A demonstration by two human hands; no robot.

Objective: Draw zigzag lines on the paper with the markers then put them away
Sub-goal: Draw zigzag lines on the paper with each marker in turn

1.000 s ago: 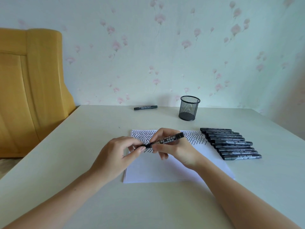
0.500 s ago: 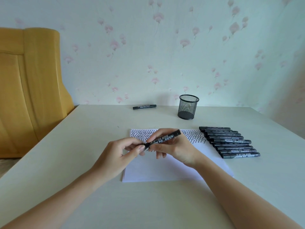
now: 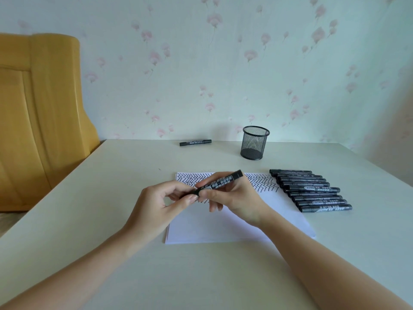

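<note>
Head cam: both my hands pinch one black marker over the paper, left hand on its near end, right hand around the barrel. Spare markers line the right; mesh cup and stray marker sit behind.

Tabletop bare left of paper and along near edge. Right of paper: row of markers, touching side by side. Mesh cup upright behind paper, top open; lone marker to its left, well apart.
</note>
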